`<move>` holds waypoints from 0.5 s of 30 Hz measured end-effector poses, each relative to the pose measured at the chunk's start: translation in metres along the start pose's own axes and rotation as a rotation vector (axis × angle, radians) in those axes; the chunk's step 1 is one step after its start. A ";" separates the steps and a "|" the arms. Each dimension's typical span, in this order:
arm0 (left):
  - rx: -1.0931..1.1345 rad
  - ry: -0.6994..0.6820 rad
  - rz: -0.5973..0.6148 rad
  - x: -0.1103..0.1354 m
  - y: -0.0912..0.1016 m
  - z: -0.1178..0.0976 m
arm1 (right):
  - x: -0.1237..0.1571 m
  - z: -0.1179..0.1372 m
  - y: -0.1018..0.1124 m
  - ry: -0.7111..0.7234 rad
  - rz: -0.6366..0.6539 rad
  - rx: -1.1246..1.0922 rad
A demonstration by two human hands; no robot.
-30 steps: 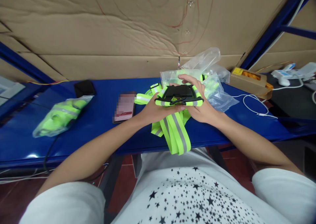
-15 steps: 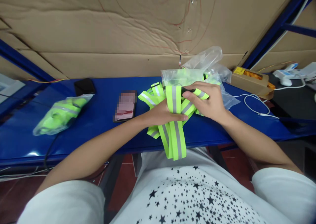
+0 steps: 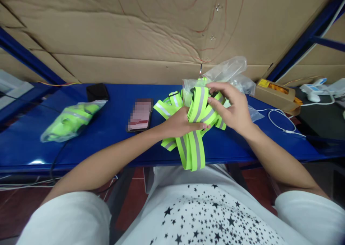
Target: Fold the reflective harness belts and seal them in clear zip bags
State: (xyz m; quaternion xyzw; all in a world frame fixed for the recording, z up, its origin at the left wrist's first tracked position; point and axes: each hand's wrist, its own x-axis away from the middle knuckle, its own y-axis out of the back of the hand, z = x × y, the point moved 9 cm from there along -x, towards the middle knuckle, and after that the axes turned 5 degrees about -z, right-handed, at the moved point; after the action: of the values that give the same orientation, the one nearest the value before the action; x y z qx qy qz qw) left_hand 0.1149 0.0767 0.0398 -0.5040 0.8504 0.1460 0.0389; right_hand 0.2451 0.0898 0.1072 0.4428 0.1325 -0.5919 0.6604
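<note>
A neon-yellow reflective strap vest (image 3: 194,140) with grey bands is bunched over the front edge of the blue table (image 3: 113,130), its loops hanging down toward my lap. My left hand (image 3: 179,124) is closed on the bundle from the left. My right hand (image 3: 233,110) grips the upper folds from the right, fingers curled over a strap. Behind the hands lie clear plastic bags (image 3: 229,72), partly hidden.
A bagged yellow vest (image 3: 71,119) lies at the table's left. A phone (image 3: 139,114) and a black object (image 3: 97,91) sit nearby. At right are a cardboard box (image 3: 277,94), a white cable (image 3: 280,121) and white devices (image 3: 320,88). Cardboard sheets form the back wall.
The black part seen a second ago is now covered by yellow straps. My right hand has brought a strap over the bundle and both hands have tightened on it.
</note>
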 end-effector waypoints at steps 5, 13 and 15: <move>-0.288 -0.123 -0.026 0.002 0.004 -0.005 | 0.007 0.006 -0.022 0.055 0.209 0.046; -0.354 -0.116 0.084 0.004 -0.003 -0.001 | 0.017 -0.007 -0.050 -0.038 0.570 -0.107; -0.306 -0.100 0.103 0.002 -0.001 -0.001 | 0.014 -0.010 -0.045 -0.094 0.514 -0.052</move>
State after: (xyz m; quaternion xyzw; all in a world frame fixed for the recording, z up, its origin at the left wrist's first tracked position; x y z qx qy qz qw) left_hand 0.1147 0.0739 0.0404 -0.4517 0.8401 0.3002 -0.0038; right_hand 0.2117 0.0918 0.0727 0.4168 -0.0002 -0.4211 0.8056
